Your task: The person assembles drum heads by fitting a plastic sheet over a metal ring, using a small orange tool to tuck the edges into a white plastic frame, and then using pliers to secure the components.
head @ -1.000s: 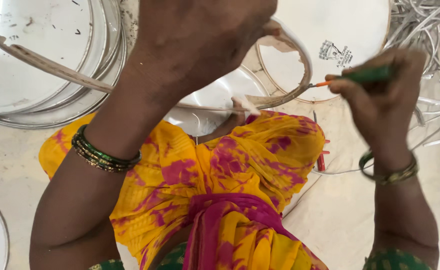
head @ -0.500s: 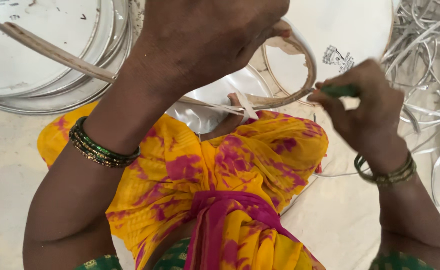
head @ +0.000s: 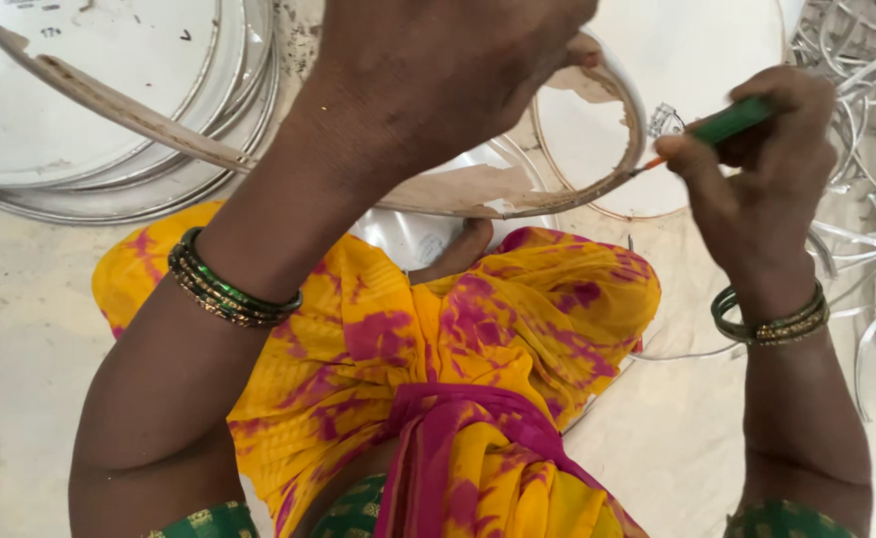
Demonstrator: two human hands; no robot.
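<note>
Floor: I see a pale, dusty concrete floor (head: 29,299), with stacked round metal discs (head: 79,110) upper left and a tangle of metal strips (head: 857,120) at right.
Left hand (head: 438,70): fingers closed over the rim of a paper-coated metal ring (head: 518,204), holding it steady above the lap.
Right hand (head: 757,169): fingers pinched around a green-handled tool (head: 722,125), tip touching the ring's edge, apparently to lift the torn brown coating.
Lap: yellow-and-pink cloth (head: 458,339), soft and draped.

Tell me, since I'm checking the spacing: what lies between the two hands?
In the head view, the curved rim of the round frame spans the gap from the left hand to the right hand, whose green-handled tool touches that rim.
</note>
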